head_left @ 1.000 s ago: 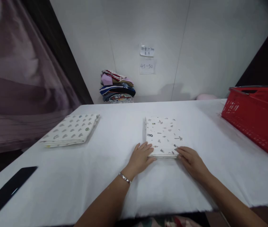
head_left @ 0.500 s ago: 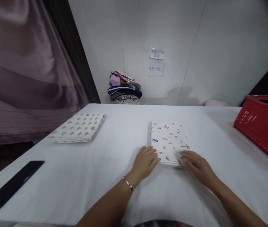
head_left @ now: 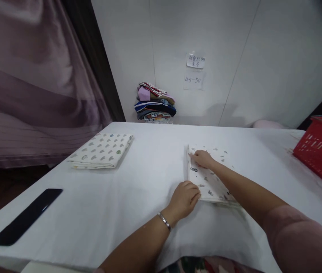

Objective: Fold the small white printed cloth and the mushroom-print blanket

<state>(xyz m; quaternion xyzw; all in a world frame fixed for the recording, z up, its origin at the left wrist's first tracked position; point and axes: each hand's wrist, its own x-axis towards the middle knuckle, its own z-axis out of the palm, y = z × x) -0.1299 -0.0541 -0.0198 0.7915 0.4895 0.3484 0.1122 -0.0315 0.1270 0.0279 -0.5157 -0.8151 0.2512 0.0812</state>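
Observation:
A white folded cloth (head_left: 208,187) with small grey and coloured prints lies flat on the table in front of me. At its near left corner, my left hand (head_left: 186,198) has its fingers curled together on the edge. My right hand (head_left: 203,158) reaches across the top of the cloth, its fingers pinched at the left edge close to the far corner. The right forearm covers much of the cloth's right side. A silver bracelet (head_left: 164,220) circles the left wrist.
Another folded cloth (head_left: 102,151) with a grey print lies on the left of the white table (head_left: 98,223). A black flat object (head_left: 26,217) rests near the left edge. A red basket (head_left: 321,149) stands at the right. Folded fabrics (head_left: 155,104) are stacked by the wall.
My right hand has moved from the cloth's near right corner across to its left edge, farther from me. The left hand stays at the near left corner. The view has shifted slightly.

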